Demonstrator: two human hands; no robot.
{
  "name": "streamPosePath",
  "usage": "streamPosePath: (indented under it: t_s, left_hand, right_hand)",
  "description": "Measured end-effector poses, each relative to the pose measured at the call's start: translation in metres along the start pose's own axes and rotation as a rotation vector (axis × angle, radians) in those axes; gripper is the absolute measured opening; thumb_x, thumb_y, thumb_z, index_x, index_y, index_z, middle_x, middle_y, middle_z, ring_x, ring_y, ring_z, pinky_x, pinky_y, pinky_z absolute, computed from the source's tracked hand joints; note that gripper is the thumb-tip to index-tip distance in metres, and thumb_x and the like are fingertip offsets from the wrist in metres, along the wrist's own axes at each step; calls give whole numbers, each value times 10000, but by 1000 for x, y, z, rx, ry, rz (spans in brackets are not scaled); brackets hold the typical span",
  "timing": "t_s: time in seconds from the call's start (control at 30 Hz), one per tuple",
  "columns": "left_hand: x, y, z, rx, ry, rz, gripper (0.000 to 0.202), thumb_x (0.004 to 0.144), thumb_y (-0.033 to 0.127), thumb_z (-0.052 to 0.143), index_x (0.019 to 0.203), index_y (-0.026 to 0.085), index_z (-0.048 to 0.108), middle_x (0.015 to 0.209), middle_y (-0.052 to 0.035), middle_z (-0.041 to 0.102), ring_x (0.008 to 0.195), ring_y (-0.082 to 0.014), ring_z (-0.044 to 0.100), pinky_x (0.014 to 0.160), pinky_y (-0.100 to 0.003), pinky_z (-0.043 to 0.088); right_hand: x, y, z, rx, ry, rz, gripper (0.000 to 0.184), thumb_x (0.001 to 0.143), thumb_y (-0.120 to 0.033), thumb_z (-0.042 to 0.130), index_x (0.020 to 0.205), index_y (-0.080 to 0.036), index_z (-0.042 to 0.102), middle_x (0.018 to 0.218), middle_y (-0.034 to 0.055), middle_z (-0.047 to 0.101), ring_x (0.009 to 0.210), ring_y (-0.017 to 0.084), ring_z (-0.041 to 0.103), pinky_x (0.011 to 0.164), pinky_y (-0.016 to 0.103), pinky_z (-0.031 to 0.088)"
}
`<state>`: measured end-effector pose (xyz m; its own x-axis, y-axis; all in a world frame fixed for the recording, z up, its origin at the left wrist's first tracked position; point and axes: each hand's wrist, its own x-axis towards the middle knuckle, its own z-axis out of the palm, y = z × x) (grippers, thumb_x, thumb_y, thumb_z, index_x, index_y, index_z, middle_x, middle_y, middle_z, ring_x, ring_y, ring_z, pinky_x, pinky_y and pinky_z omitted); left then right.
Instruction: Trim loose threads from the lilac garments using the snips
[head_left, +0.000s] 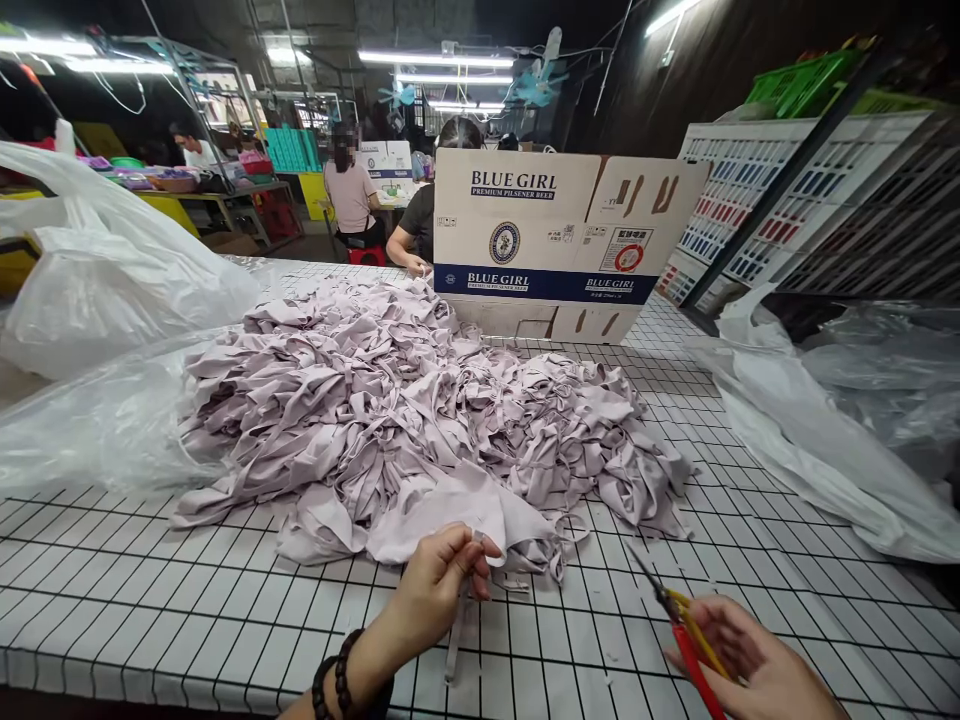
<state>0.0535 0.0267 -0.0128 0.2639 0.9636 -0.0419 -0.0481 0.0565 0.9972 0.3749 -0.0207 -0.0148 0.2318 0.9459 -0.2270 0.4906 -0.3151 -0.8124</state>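
Note:
A big heap of pale lilac fabric pieces (405, 420) lies on the white, black-gridded table (150, 600). My left hand (442, 580), with a dark bead bracelet on the wrist, pinches a thin lilac strap (457, 640) at the near edge of the heap; the strap hangs down from my fingers. My right hand (750, 665), low at the right, holds small thread snips with red and yellow handles (686, 625). Their blades point up and left toward the fabric without touching it.
A "Blue Girl" cardboard box (555, 240) stands behind the heap. Clear plastic bags lie at the left (105, 270) and the right (840, 420). White crates (810, 200) are stacked at the right. People sit at tables further back (352, 195).

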Motion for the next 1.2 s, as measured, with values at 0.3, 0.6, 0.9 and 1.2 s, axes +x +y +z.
streamPosePath:
  t_s: [0.3,0.6,0.9,1.2]
  left_hand:
    - [-5,10,-1,107,-5,79,339,923,364,453,687,149,566,665,-13,544,539,-124,574,553,-237,451]
    - [-6,7,-2,9,-8,59,288,888,333,508,669,151,550,669,-11,544,528,-118,566,537,-230,453]
    - [-5,10,-4,-15,-15,40,304,866,365,542,651,152,568,645,-9,546,525,-122,558,527,-233,454]
    - [-7,9,-4,-52,-29,-13,305,840,395,574,665,146,588,673,-21,567,522,-126,568,528,-244,452]
  right_hand:
    - [-12,-119,84,-347,-163,-352,398,597,-409,734,832,-256,451,806,-30,627,735,175,584,660,273,479]
    - [0,-119,88,-493,-267,-468,382,676,-456,694,813,-258,397,769,-31,613,698,181,594,609,276,448]
    - [2,-120,92,-473,-217,-547,316,694,-410,670,797,-253,415,732,-32,610,666,174,596,589,266,433]
    - [1,-121,91,-500,-240,-569,277,732,-412,624,778,-251,404,729,-16,599,658,184,568,583,281,418]
